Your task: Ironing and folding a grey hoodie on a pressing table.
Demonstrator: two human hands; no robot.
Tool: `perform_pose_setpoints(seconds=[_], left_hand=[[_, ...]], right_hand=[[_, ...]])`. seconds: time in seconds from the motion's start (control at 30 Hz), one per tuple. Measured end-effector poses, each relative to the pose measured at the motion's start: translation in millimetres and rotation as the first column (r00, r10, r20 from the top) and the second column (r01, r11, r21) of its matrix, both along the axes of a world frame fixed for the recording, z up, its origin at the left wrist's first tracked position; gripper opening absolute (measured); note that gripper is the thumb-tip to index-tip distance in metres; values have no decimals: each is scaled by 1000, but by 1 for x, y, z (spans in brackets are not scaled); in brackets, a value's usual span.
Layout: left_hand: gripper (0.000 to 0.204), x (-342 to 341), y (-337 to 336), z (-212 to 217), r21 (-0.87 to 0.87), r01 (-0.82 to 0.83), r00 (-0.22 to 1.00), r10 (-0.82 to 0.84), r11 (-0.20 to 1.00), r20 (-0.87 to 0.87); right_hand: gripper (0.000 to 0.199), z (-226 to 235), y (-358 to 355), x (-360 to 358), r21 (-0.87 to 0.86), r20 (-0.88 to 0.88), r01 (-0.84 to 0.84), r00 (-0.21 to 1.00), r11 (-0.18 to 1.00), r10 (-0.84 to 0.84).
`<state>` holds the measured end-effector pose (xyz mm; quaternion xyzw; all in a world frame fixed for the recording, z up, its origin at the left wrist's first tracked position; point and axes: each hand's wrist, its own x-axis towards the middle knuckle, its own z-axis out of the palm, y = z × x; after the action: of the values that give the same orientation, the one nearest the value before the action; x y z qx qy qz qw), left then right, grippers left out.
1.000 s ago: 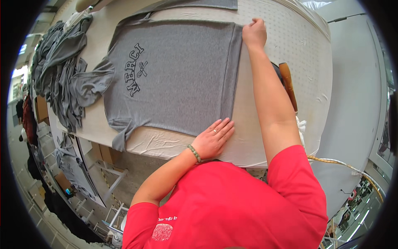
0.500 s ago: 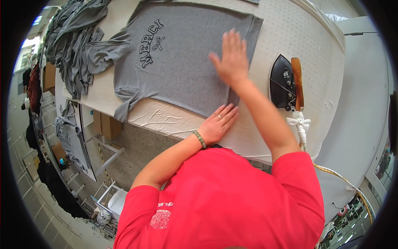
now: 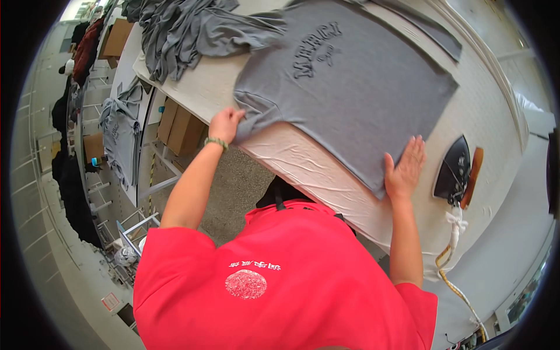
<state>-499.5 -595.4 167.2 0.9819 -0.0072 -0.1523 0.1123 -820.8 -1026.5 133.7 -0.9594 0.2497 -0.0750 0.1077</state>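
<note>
Head view: both hands now at the near edge of the grey T-shirt point(image 3: 350, 87) on the padded bench point(image 3: 303, 169).

Since half a second ago the right hand point(image 3: 403, 169) has drawn back from the middle of the shirt to its near hem corner, where it lies flat, fingers spread, grip open and pressing. The left hand point(image 3: 226, 123) has moved from the hem to the sleeve at the bench edge, fingers curled; whether it pinches the cloth cannot be told. The shirt lies face up and spread flat. Judgement: smoothing of the body appears finished, attention shifting to sleeve and corners. The iron point(image 3: 454, 170) stands untouched just beside the right hand. A heap of grey garments point(image 3: 181, 29) lies beyond.
</note>
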Motion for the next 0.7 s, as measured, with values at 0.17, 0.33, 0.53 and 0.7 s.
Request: perform_pose_setpoints(seconds=[0.17,0.33,0.53,0.7], left_hand=[[37,17,32,29,-103,-1,984,-18,995,-177],[35,54,-12,22,-375,39,998,-21,926,51],[27,77,-37,11,-149,232,972,-224,961,64],[20,90,-9,13,-545,-38,984,-64,838,-166]], right_hand=[[68,59,5,63,-40,-285,36,957,999,-46],[33,106,108,263,170,250,-538,834,826,492],[45,77,223,475,230,-334,-926,213,298,918],[38,37,158,566,-419,-205,-715,675,559,709]])
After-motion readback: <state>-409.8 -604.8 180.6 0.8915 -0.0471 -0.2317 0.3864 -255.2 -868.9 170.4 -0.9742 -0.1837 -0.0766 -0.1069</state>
